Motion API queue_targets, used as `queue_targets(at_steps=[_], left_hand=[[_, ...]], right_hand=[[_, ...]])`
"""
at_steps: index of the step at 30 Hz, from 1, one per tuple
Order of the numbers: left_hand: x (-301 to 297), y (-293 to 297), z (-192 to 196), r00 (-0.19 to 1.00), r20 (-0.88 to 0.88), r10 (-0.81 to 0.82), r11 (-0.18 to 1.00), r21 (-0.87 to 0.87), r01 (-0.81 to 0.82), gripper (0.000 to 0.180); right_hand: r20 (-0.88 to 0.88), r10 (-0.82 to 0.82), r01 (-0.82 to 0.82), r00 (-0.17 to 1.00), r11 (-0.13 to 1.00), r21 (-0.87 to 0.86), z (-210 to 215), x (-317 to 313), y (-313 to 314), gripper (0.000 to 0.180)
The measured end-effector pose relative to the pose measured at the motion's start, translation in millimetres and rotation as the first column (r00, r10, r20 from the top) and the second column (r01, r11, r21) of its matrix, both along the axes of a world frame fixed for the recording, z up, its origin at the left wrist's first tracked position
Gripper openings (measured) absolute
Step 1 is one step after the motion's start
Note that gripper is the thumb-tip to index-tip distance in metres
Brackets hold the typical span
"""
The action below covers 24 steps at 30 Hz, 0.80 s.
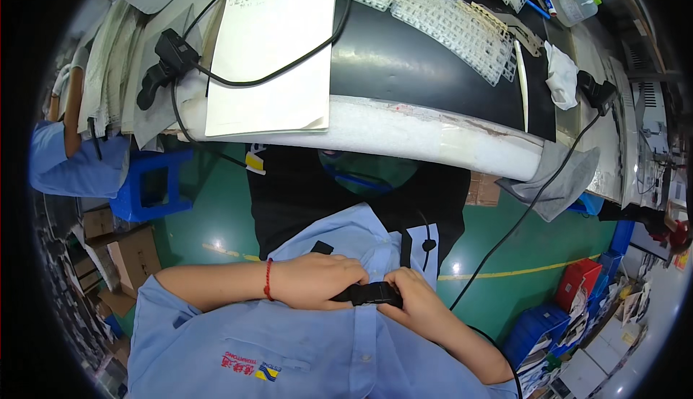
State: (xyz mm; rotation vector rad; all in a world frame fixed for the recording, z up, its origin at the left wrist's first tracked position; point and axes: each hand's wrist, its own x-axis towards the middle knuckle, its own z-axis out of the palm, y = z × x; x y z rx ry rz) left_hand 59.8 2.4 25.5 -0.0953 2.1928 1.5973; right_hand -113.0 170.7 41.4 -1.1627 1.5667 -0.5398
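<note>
Lower ctr of frame: a black strap buckle [375, 294] sits at the waist, against the light-blue work shirt [314, 338]. I see L hand [321, 281] and R hand [419, 298] close together, pinching opposite ends, prob. to steady it; finger detail's partly hidden from me. Upper L: spiral notepad [274, 34] lies at the table edge, black cable [249, 83] looped over it. Upper ctr: white foam strip [433, 126] lines that edge, prob. as padding.
</note>
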Motion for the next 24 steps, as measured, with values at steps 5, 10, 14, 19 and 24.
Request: queue_targets(at_steps=[5,10,14,19,24], left_hand=[[-3,13,0,0.992,-0.095,0.079,0.99,-0.108,-0.089,0.03],[-16,22,-5,0.993,-0.038,0.114,0.985,-0.125,-0.118,0.032],[-13,15,-11,0.994,0.002,0.111,0.993,0.045,-0.111,0.03],[-12,17,-17,0.983,0.085,0.165,0.986,-0.031,-0.162,0.03],[15,11,-28,0.861,-0.08,0.502,0.865,0.062,-0.499,0.038]], right_hand=[[0.048,-0.054,0.051,0.997,0.996,0.071,-8,0,-4,0.029],[0.094,-0.172,0.158,0.981,0.978,0.137,-10,-3,-11,0.029],[0.077,-0.17,0.159,0.982,0.979,0.128,-7,-2,-8,0.029],[0.073,-0.248,0.242,0.966,0.967,0.081,-17,-2,-5,0.026],[0.005,-0.37,0.363,0.929,0.914,0.18,-2,-17,-2,0.026]])
